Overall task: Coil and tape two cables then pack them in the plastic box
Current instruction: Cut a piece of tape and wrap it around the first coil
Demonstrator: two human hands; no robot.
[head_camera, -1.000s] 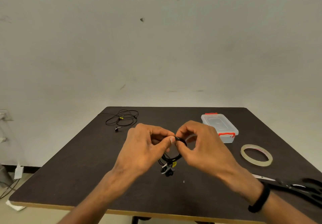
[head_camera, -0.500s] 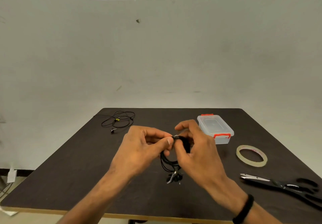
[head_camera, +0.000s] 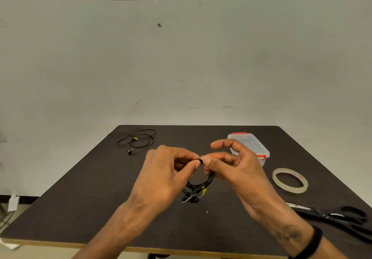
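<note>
Stage: the first of the two cables was being taped; by my reading the task was under halfway.
Done so far: one black earphone cable [head_camera: 198, 186] was wound into a small coil, and a short strip of clear tape [head_camera: 203, 156] sat at the top of it.
Left hand [head_camera: 167, 175]: fingers curled, thumb and forefinger pinching the top of the coil.
Right hand [head_camera: 235, 165]: thumb and a curled finger pinching the tape strip against the coil just beside the left thumb; the forefinger was lifted and stretched out above.
Coil in the hands: held between both hands, above the worktop [head_camera: 80, 208]; it hung below the thumbs as a slim dark loop of several turns, with a yellow tag and the earbud ends dangling at the bottom.
Whether the tape was fully wrapped: could not be told.
Second cable [head_camera: 137, 140]: loose and uncoiled, well beyond the left hand.
Plastic box [head_camera: 250, 145]: clear with red clips, lid on, just beyond the right hand.
Tape roll [head_camera: 289, 180]: flat, out past the right hand.
Scissors [head_camera: 332, 217]: beside the right wrist, to its outer side.
Left to do: finish this wrap, coil and tape the second cable, open the box, pack both.
</note>
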